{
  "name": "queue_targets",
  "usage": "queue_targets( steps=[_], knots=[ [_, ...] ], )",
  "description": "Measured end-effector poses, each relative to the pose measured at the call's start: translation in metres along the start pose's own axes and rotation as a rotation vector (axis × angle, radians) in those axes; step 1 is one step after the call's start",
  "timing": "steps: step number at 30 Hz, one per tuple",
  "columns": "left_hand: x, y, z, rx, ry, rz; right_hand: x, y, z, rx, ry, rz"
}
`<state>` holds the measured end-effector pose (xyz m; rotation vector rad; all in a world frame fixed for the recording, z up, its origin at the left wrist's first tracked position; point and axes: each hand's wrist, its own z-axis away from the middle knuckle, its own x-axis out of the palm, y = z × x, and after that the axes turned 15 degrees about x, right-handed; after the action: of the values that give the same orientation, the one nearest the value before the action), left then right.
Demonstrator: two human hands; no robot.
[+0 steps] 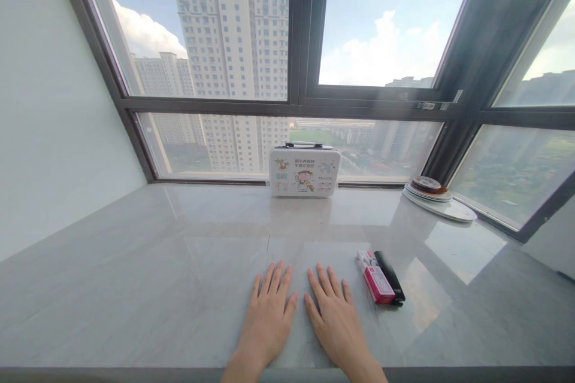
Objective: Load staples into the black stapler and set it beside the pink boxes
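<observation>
My left hand (268, 317) and my right hand (335, 318) lie flat, palms down, side by side on the grey marble window ledge (135, 275). Fingers of both are stretched out and hold nothing. Just right of my right hand lie a pink and white small box (375, 277) and a slim black object (390, 276), touching each other along their lengths. Neither hand touches them.
A white tin case with cartoon prints (304, 172) stands upright against the window at the back centre. A stack of plates (438, 197) sits at the back right corner. A white wall bounds the left side; large window panes (215, 42) run along the back.
</observation>
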<state>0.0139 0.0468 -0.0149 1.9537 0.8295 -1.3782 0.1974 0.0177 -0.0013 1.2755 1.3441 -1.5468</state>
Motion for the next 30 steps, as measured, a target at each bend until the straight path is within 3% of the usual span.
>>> queue_targets(
  steps=[30],
  knots=[
    [0.0044,-0.0021,0.0011,0.002,0.01,-0.008,0.0015,0.0003,-0.0003,-0.005,0.003,-0.007]
  ],
)
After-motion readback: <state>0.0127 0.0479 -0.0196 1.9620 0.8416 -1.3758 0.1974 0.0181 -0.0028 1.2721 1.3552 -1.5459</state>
